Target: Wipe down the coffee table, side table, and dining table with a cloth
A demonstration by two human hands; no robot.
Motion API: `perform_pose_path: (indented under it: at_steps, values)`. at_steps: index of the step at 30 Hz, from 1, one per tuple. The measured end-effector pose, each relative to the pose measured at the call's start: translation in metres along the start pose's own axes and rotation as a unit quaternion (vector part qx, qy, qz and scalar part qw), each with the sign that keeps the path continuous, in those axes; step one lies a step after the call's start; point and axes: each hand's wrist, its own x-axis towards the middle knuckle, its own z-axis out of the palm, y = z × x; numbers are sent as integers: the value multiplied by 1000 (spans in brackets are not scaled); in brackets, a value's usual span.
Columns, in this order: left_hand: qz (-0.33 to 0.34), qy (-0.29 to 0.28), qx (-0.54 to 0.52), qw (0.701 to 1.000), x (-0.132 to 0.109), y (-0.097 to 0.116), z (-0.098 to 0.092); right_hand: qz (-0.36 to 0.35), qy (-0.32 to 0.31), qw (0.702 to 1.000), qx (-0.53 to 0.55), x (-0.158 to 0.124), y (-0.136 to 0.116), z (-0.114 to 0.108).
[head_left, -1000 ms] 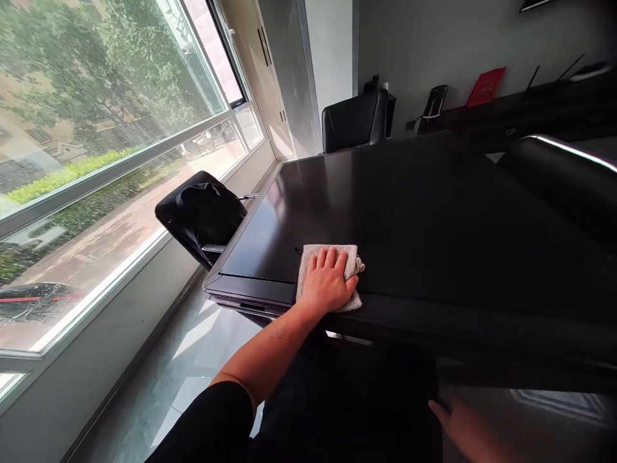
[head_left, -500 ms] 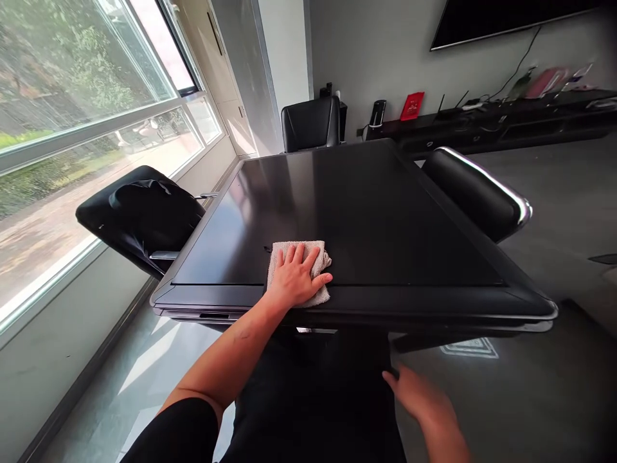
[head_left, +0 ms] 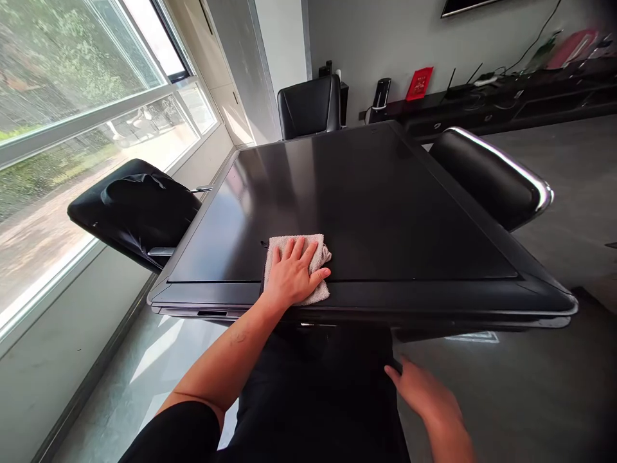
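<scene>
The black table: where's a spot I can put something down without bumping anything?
A wide free patch lies on the black tabletop right of the towel, reaching the padded chair on the right side. Another runs beyond the towel toward the far chair. It is crowded only at the near edge, where the left hand presses the towel.

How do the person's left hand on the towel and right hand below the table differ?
The bare left hand presses flat, fingers spread, on a beige terry towel atop the glossy black table; the bare right hand hangs below the table edge beside dark trousers, holding nothing. The left hand sits higher and farther forward than the right hand. Both are bare and open.
</scene>
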Motion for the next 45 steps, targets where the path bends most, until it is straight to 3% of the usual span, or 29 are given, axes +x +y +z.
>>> perform_pose_path:
  at_steps: [10,23,26,28,29,30,31,34,35,37,39,41,45]
  values:
    - [-7,-11,14,1000,-7,2,-1,14,-23,999,-19,3,-1,-1]
    - [29,-16,10,999,-35,2,-4,29,-15,999,-22,7,3,6]
    - [19,-14,-61,998,-35,0,-8,29,-19,999,-24,6,2,4]
    - [13,-21,-193,981,-38,-1,-14,28,-20,999,-29,6,1,3]
    - [10,-23,-296,955,-41,-1,-19,30,-23,999,-31,6,1,3]
    - [6,-27,-419,908,-45,-1,-23,31,-25,999,-32,6,1,3]
    - [-4,-37,-547,837,-49,-1,-27,31,-24,999,-33,6,1,3]
    - [-85,-88,-817,564,-62,2,-32,22,-10,999,-29,7,2,5]
    - [-120,-95,-856,494,-64,3,-30,18,-5,999,-29,7,3,6]
    - [-175,-79,-894,406,-65,4,-23,16,-2,999,-31,7,3,6]
    - [-198,-43,-910,362,-63,5,-15,15,-5,999,-36,7,2,5]
    - [-206,-33,-915,346,-61,4,-13,15,-7,999,-36,7,2,4]
    - [-185,-43,-909,370,-60,2,-23,8,4,1000,-17,7,5,6]
